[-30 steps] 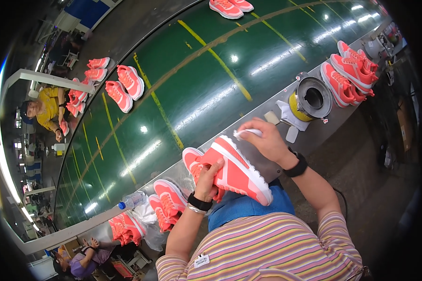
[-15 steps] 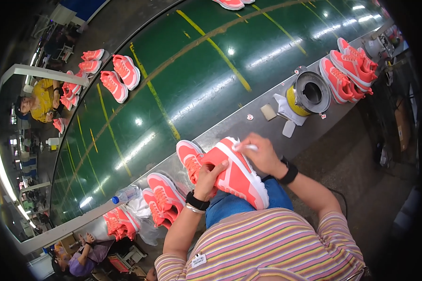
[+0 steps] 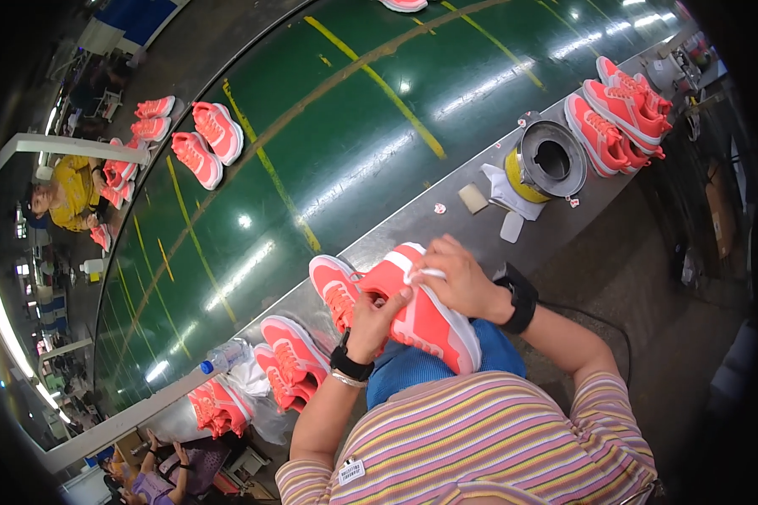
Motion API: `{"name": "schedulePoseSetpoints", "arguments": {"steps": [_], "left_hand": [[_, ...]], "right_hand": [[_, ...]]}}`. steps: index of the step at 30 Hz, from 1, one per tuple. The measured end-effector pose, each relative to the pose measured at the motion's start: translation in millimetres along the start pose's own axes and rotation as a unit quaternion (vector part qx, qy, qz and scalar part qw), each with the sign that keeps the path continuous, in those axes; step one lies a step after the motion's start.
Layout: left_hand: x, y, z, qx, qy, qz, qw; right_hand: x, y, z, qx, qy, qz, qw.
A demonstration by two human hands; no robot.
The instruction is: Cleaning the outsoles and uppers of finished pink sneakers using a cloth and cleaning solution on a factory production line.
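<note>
A coral sneaker (image 3: 442, 328) with a white sole is tilted over my lap, its sole side turned to the right. My left hand (image 3: 374, 326) grips it at the ankle opening, thumb on the upper. In my right hand (image 3: 456, 276) is a small white piece, apparently cloth (image 3: 430, 273), pinched in closed fingers and touching the sneaker near the edge between sole and upper. Another coral sneaker (image 3: 333, 284) rests at the bench edge, just left of the held one and partly covered by my left hand.
A green conveyor belt (image 3: 320, 126) runs beyond the metal bench edge. To the right stand a yellow-and-grey round container (image 3: 526, 177), a beige block (image 3: 472, 198) and stacked sneakers (image 3: 596, 135). At left are sneakers (image 3: 290, 353) and a plastic bottle (image 3: 223, 358). Co-workers sit farther left.
My right hand has moved slightly left and down across the held sneaker, closer to my left thumb. The view has shifted a little. A co-worker at lower left has moved their arms.
</note>
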State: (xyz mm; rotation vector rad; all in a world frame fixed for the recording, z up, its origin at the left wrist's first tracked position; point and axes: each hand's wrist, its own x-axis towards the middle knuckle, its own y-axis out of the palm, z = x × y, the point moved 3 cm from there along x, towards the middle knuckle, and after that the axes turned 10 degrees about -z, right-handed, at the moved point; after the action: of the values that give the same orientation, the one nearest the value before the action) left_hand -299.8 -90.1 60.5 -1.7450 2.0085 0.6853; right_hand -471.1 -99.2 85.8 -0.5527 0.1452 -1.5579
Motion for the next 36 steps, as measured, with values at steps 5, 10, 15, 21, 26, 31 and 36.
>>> {"name": "schedulePoseSetpoints", "arguments": {"steps": [5, 10, 15, 21, 26, 31, 36], "left_hand": [[2, -7, 5, -0.026, -0.049, -0.017, 0.998], [7, -3, 10, -0.017, -0.035, -0.004, 0.999], [4, 10, 3, -0.037, -0.051, 0.018, 0.998], [8, -11, 24, -0.065, -0.101, -0.022, 0.992], [35, -21, 21, -0.138, -0.066, -0.073, 0.986], [69, -34, -13, -0.200, -0.045, -0.097, 0.974], [80, -16, -41, 0.124, 0.139, -0.067, 0.980]], "right_hand": [[-49, -4, 0, 0.029, 0.097, 0.018, 0.995], [-33, -8, -3, -0.027, 0.033, 0.012, 0.999], [3, 11, -10, -0.029, -0.021, -0.038, 0.999], [-66, -9, -10, 0.024, 0.102, 0.060, 0.993], [-129, -50, -11, -0.074, 0.116, 0.178, 0.974], [-118, -78, -31, 0.059, 0.327, -0.087, 0.939], [-69, -44, -64, -0.005, 0.196, -0.134, 0.971]]}}
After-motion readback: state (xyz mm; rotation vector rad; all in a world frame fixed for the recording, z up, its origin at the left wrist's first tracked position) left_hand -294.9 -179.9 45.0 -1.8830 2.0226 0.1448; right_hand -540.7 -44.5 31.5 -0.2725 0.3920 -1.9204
